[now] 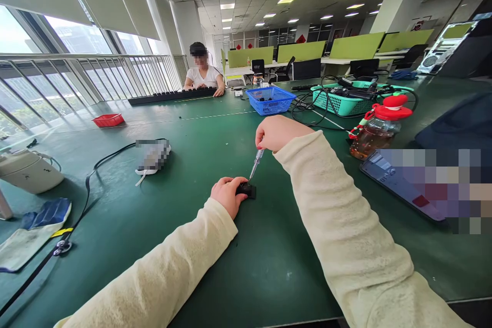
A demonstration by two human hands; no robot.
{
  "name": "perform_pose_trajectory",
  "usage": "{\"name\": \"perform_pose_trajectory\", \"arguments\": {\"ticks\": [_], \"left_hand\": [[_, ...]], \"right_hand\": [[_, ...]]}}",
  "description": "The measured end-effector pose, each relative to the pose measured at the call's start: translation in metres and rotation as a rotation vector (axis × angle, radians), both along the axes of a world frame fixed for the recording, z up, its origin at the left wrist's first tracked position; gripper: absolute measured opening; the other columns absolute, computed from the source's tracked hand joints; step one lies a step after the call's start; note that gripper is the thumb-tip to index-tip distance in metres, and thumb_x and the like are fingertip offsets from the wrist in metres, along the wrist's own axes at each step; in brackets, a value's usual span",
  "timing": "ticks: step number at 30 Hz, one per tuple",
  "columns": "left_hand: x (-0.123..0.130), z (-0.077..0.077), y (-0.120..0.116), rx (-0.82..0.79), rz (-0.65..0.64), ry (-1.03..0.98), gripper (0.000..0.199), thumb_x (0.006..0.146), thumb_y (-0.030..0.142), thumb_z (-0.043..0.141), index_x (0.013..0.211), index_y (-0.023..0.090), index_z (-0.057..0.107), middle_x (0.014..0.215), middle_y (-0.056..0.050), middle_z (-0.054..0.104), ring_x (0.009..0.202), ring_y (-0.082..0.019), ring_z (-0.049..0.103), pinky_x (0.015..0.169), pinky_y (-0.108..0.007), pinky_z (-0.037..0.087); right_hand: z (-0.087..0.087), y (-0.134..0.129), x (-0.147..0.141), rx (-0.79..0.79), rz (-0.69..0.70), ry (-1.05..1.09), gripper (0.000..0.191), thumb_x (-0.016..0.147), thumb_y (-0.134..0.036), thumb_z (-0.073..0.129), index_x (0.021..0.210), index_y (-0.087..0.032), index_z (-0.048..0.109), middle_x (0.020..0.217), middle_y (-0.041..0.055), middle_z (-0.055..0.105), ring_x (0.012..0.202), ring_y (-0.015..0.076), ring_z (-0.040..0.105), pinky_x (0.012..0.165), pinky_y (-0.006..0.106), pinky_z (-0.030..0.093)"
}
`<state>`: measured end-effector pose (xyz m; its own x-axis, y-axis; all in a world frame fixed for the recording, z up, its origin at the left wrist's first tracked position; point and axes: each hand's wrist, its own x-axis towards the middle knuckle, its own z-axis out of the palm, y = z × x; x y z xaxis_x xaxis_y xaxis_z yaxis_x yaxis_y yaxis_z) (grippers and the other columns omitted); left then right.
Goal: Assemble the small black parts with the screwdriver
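My right hand (277,133) is closed around the top of a screwdriver (257,162) with a clear handle, tilted a little, its tip pointing down. Below it, my left hand (227,193) pinches a small black rectangular part (249,191) against the green tabletop (215,143). The screwdriver's tip meets the upper side of the black part; whether it sits in a screw is too small to tell. My left fingers cover the left end of the part.
A blue basket (270,98) and a teal basket (338,105) with cables stand beyond my right hand. To the right are a red-lidded bottle (374,136) and a phone (400,184). A red tray (108,121), a lanyard and a cream container (28,171) lie left. A person sits opposite.
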<state>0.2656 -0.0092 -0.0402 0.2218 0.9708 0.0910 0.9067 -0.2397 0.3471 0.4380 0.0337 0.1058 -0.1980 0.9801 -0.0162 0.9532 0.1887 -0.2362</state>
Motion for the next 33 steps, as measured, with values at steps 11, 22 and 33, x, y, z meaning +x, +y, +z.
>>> {"name": "perform_pose_trajectory", "arguments": {"ticks": [11,22,33], "left_hand": [[0.002,0.005,-0.003,-0.015,0.015,0.002,0.039,0.081,0.020,0.063,0.119,0.029,0.062,0.112,-0.005,0.065,0.118,-0.024,0.053,0.105,-0.038,0.040],[0.002,0.005,-0.003,-0.014,0.016,0.024,0.040,0.081,0.022,0.063,0.120,0.029,0.061,0.114,-0.006,0.065,0.121,-0.023,0.051,0.106,-0.039,0.038],[0.000,0.000,0.002,0.020,-0.035,0.056,0.040,0.083,0.023,0.060,0.122,0.030,0.060,0.112,-0.006,0.068,0.126,-0.026,0.047,0.106,-0.045,0.036]], "right_hand": [[-0.002,0.001,-0.003,0.020,-0.004,0.020,0.006,0.075,-0.020,0.070,0.078,-0.018,0.075,0.073,0.0093,0.069,0.081,0.0237,0.065,0.070,0.032,0.047],[-0.018,0.029,0.004,-0.074,0.115,0.270,0.008,0.077,-0.022,0.065,0.076,-0.018,0.072,0.071,0.0034,0.070,0.063,0.0134,0.063,0.057,0.022,0.044],[-0.092,0.003,-0.007,0.205,0.084,0.990,0.011,0.086,-0.029,0.050,0.089,-0.020,0.054,0.070,-0.0004,0.066,0.065,0.0125,0.063,0.068,0.026,0.051]]}}
